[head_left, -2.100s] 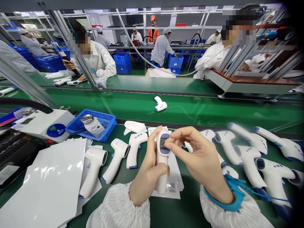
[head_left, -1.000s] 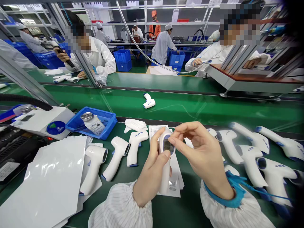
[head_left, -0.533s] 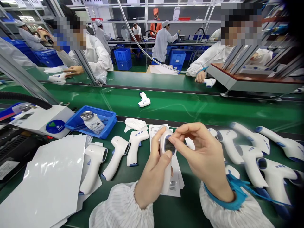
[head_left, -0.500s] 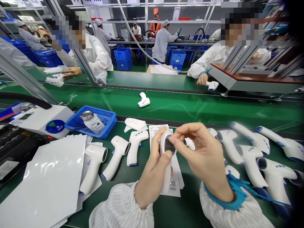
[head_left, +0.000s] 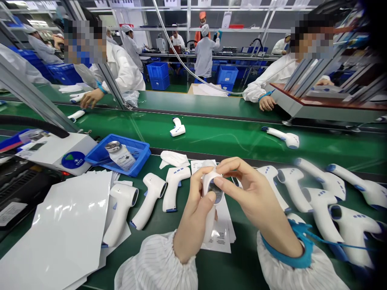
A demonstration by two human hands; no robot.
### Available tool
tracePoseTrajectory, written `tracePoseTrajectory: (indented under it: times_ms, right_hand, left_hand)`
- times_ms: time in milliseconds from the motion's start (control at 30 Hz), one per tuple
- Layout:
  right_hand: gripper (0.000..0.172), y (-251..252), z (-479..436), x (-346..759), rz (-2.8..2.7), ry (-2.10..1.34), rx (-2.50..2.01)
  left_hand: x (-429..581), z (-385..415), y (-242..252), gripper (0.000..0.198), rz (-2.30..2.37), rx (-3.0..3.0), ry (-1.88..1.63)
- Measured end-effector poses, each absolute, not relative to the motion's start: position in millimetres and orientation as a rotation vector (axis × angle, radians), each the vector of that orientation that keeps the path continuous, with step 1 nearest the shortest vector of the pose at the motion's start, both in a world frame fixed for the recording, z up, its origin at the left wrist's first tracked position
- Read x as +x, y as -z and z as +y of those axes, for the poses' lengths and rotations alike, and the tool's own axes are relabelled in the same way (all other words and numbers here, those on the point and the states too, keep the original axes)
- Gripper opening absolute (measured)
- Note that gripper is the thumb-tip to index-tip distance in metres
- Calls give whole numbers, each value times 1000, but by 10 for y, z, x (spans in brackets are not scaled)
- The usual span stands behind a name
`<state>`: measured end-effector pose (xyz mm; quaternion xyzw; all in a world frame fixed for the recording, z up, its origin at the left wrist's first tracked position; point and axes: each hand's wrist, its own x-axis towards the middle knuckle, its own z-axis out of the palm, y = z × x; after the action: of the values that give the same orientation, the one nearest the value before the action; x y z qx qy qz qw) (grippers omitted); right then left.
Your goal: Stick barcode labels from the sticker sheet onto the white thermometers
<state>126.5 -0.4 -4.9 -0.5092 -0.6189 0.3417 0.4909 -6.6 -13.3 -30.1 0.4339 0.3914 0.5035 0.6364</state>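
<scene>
the left hand (head_left: 193, 215) is wrapped round a white thermometer (head_left: 209, 219), its thumb at the lower edge of the screen (head_left: 215, 192). the right hand (head_left: 254, 191) meets it there, thumb and fingers touching the upper right of the screen's rim (whether they pinch anything, i cannot tell). so the hands are close together on one thing, at the near middle of the tabletop (head_left: 229, 276), with the screen facing the wearer and printed sheets (head_left: 223, 239) lying below. a blue band (head_left: 308, 253) circles the right wrist.

to the left, three thermometers (head_left: 173, 189) lie in a row, the leftmost beside a stack of white paper (head_left: 66, 225). farther left sit a blue tray (head_left: 140, 164) with a tilted, metal-capped bottle (head_left: 123, 157) in it, and a white machine (head_left: 60, 155). to the right, a cluster of thermometers (head_left: 323, 209) covers the tabletop, some blurred toward the edge.

on the far side runs a green belt (head_left: 223, 139) with one thermometer near the middle and another to the right; at far left, a co-worker's hand (head_left: 93, 97) is just beside a third. at far right, another person's hand (head_left: 267, 103) is down on the opposite tabletop.
</scene>
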Motion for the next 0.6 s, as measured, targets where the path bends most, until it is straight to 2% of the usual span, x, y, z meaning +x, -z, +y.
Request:
tracePoseTrajectory:
  times_ms: [133,267,333,433,600]
  right_hand:
    - [10,-25,223,1179,-1608,-907,-1203]
    - [40,-77,1070,916,-1726,-1119,-1394]
    - [38,-23,1616,684,-1691,-1065,-1700]
    - [40,125,2301,283,-1653,-1037,-1920]
    - [36,345,2847,-269,-1684,-898,-2014]
  left_hand:
    - [-162,15,348,29,984,961,-1155]
    - [-342,224,380,37,1075,941,-1333]
    - [-421,313,398,41,1105,872,-1434]
    - [-499,404,459,42,1159,768,-1593]
    - [-605,508,661,44,1265,648,-1703]
